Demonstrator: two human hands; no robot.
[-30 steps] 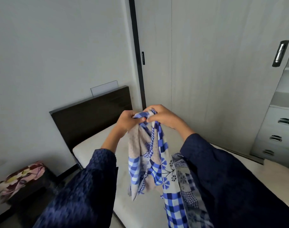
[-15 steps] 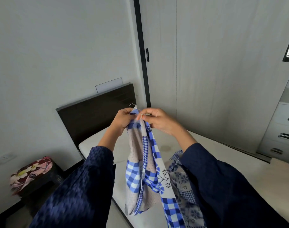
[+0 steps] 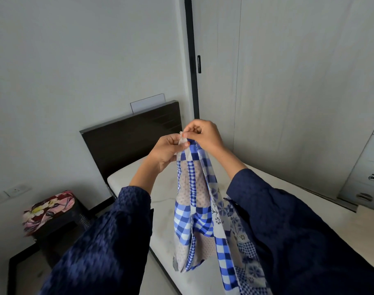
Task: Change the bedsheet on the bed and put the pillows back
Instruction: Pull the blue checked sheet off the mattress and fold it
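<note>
Right now both hands are raised side by side above the bare mattress (image 3: 163, 209), each pinching the top edge of the sheet (image 3: 193, 201). The left hand (image 3: 167, 151) nips the cloth between thumb and curled fingers. The right hand (image 3: 205, 135), touching it, pinches a pale corner tip just above. From that grip the blue-checked sheet hangs in one bunched, folded length between the forearms, its lower end trailing toward the right sleeve and out of frame; none of it looks spread on the bed yet. The person seems to be hunting for a corner or hem so the cloth can be opened. To do this well, one hand should probably hold the corner fast while the other slides along the hem, feeling for the stitched edge so as not to jump onto an inner fold; the layers lie close and could easily be mistaken for each other. Once the hands are well apart along one true edge, a flick over the mattress would likely let the light cloth fall open, and the held corner could then go toward the headboard (image 3: 132, 141). Loose pinches risk dropping the edge. Spreading and tucking are all to come, and no pillow can be made out for certain; the floral bundle (image 3: 48, 206) at the left may or may not be one.
</note>
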